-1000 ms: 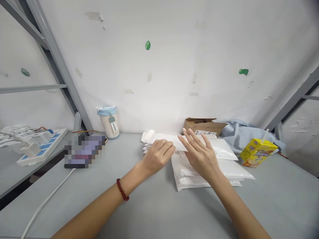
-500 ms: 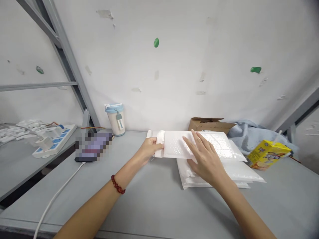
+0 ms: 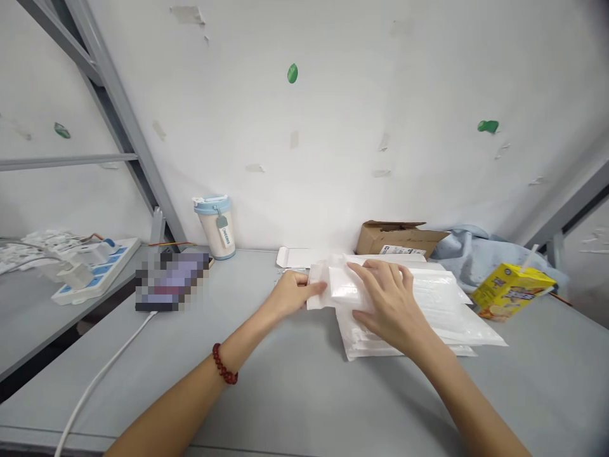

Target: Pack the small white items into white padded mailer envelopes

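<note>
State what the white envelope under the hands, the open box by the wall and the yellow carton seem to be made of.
White envelope: apparently glossy plastic bubble mailer; sheen, faint bubble texture. Box: brown, matt corrugated cardboard, probably; raw flaps. Yellow carton: printed coated paperboard, seemingly; straw.

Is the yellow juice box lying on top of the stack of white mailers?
No, the yellow juice box sits on the table, right of the mailer stack.

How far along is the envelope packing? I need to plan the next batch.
Done: hard to tell; no finished pile is clearly set apart. In hand: the left hand pinches the open end of a white bubble mailer, and the right hand presses flat on it. Left: the stack of mailers under it, and the flat white box behind.
</note>
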{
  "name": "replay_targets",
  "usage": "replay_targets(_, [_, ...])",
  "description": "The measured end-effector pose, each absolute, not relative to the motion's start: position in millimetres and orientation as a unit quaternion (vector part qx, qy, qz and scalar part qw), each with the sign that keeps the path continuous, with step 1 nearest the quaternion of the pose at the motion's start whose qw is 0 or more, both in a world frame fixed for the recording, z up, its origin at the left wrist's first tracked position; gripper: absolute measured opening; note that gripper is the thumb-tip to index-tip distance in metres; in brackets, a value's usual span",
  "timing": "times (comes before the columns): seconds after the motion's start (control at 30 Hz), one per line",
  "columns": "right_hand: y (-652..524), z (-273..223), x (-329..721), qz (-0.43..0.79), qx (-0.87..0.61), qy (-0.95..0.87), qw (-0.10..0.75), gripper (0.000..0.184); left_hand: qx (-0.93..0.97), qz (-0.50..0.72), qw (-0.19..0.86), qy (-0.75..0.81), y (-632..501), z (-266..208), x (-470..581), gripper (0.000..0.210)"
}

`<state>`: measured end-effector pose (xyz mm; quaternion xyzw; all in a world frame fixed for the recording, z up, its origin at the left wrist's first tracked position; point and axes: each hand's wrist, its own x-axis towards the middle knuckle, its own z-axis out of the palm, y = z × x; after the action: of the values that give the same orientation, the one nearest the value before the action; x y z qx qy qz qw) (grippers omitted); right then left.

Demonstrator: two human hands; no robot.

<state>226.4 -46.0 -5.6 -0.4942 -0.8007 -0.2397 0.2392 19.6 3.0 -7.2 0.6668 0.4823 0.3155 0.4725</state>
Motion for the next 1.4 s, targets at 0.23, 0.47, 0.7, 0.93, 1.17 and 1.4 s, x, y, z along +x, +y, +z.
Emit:
replay_targets(0.23, [-34.2, -5.8, 250.2, -0.230, -0.536, -0.766, 0.270, 0.044, 0.795, 0.206, 0.177, 0.543, 32.0, -21.0, -22.2, 0.024])
replay_targets(0.47, [-34.0, -6.9, 248.2, -0.200, -0.539, -0.772, 0.271, 0.043, 0.812, 0.119, 0.199, 0.536, 26.6, -22.2, -20.3, 0.015])
replay_targets(0.7, [-33.0, -8.6, 248.4, -0.184, -0.542, -0.776, 0.264, 0.046, 0.783, 0.259, 0.276, 0.493, 20.9, 6.0, -26.0, 0.029])
replay_targets(0.93, [-38.4, -10.1, 236.2, -0.176, -0.508, -0.805, 0.250, 0.047, 0.798, 0.341, 0.251, 0.430, 5.7, 5.3, -2.6, 0.022])
replay_targets(1.17, [-41.0, -10.8, 229.4, -0.180, -0.486, -0.814, 0.261, 0.045, 0.847, 0.326, 0.256, 0.333, -12.8, 3.7, 17.5, 0.028])
replay_targets(1.4, [-35.9, -10.3, 241.8, -0.209, -0.531, -0.773, 0.275, 0.039, 0.776, 0.226, 0.149, 0.569, 28.0, -7.2, -26.6, 0.017])
